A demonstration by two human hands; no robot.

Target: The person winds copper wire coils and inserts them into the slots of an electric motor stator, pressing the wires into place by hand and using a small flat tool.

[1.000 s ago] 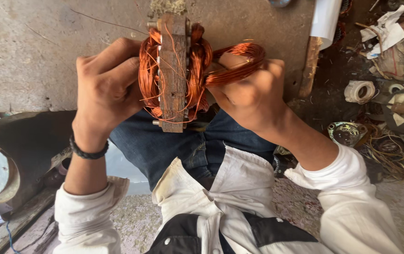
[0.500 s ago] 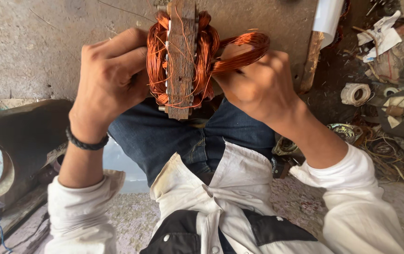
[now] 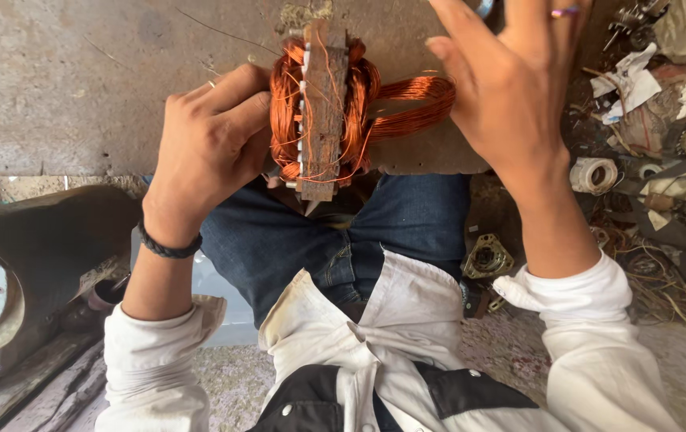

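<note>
The far end of the rusty stator core (image 3: 323, 104) is running out of view at the top, and copper wire coils (image 3: 359, 96) are wrapping it, hiding most of its slots. The left hand (image 3: 211, 148) is gripping the coils' left side over the counter (image 3: 79, 88) near edge (above the person's lap). The right hand (image 3: 511, 88) is lifting open-fingered, holding nothing, fingertips cut off. A tape roll (image 3: 595, 174) and scrap are cluttering the floor at right.
</note>
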